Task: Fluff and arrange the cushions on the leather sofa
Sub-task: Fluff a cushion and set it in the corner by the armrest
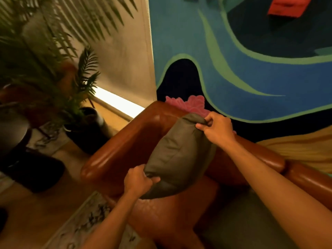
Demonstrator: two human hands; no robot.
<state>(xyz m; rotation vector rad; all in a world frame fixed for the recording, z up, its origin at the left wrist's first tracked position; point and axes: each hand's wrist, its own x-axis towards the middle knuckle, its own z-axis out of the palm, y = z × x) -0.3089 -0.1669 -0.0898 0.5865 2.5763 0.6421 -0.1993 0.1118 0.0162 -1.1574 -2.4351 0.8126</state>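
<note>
A grey-olive cushion is held up over the corner of the brown leather sofa, tilted on its diagonal. My left hand grips its lower left corner. My right hand pinches its upper corner, near the sofa's backrest. The cushion hangs just above the seat and beside the armrest. A grey-green seat cushion or fabric lies on the sofa at the lower right, partly hidden by my right forearm.
A large blue, green and black tapestry hangs on the wall behind the sofa. A potted palm stands to the left of the armrest. A dark chair or stool sits at far left. A patterned rug lies before the sofa.
</note>
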